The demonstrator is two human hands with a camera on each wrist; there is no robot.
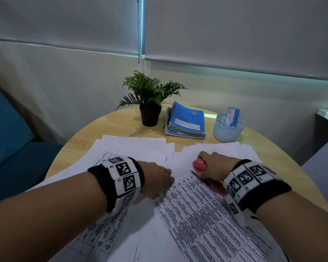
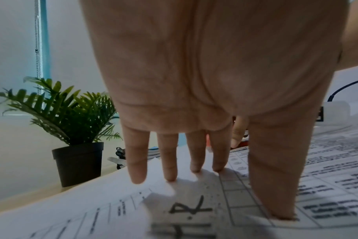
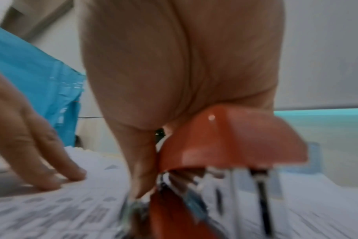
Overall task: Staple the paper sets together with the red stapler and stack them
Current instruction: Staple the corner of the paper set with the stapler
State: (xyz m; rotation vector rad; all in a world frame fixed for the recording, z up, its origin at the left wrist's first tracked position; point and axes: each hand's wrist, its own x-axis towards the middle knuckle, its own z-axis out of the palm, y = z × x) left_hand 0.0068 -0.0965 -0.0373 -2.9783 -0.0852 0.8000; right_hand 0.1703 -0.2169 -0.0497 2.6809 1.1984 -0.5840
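A printed paper set lies in front of me on the round wooden table. My right hand grips the red stapler at the set's top corner; in the right wrist view the red stapler sits under the palm, blurred. My left hand lies flat on the papers with straight fingers pressing the printed sheet down. More white sheets are spread behind both hands.
A potted fern stands at the back of the table, with a stack of blue spiral notebooks and a pale mesh cup to its right. A blue seat is on the left.
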